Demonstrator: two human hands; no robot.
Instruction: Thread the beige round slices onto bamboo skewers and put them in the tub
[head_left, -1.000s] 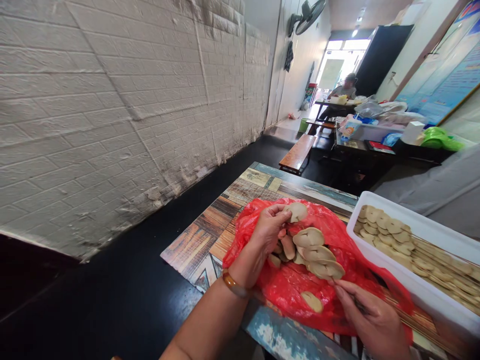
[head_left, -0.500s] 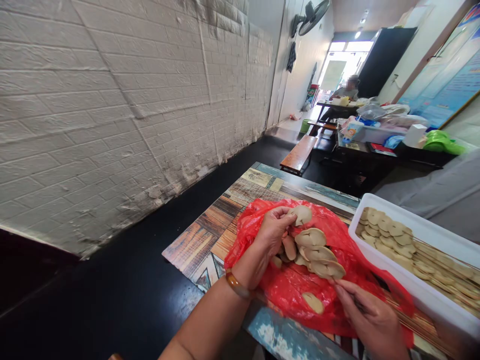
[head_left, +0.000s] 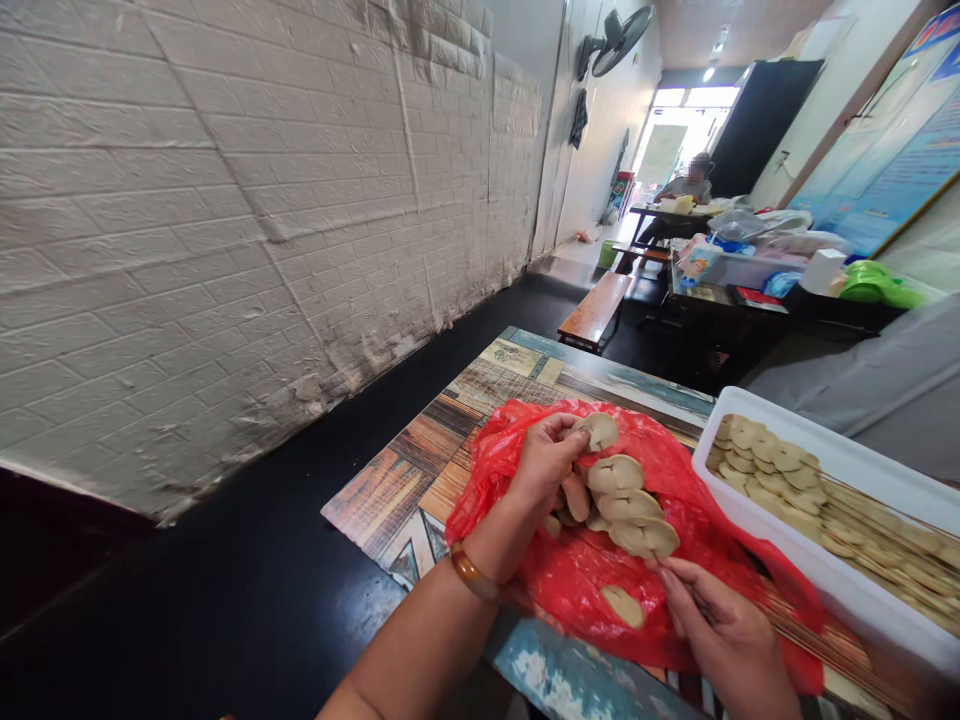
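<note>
My left hand (head_left: 546, 462) pinches a thin, round beige slice (head_left: 601, 431) between thumb and fingers. My right hand (head_left: 724, 622) grips a thin skewer by its lower part, close to the threaded slices. Several overlapping beige slices (head_left: 634, 508) sit in a row on that skewer, just below the slice in my left hand; the skewer's tip is hard to see. Beneath both hands spreads a crumpled red plastic bag (head_left: 547, 590). On it lie a single loose slice (head_left: 623, 606) and more slices, partly hidden behind my left hand.
At the right, a white plastic tub (head_left: 806, 432) holds finished-looking rows of skewered slices (head_left: 776, 460). Bare skewers (head_left: 825, 640) lie beside it on the patterned table (head_left: 420, 460). Beyond stand a wooden bench (head_left: 596, 308), a cluttered table and a seated person (head_left: 686, 185).
My right hand has shifted slightly left with the loaded skewer. My left hand keeps its pinch on the slice, almost in the same place. The view has moved a little.
</note>
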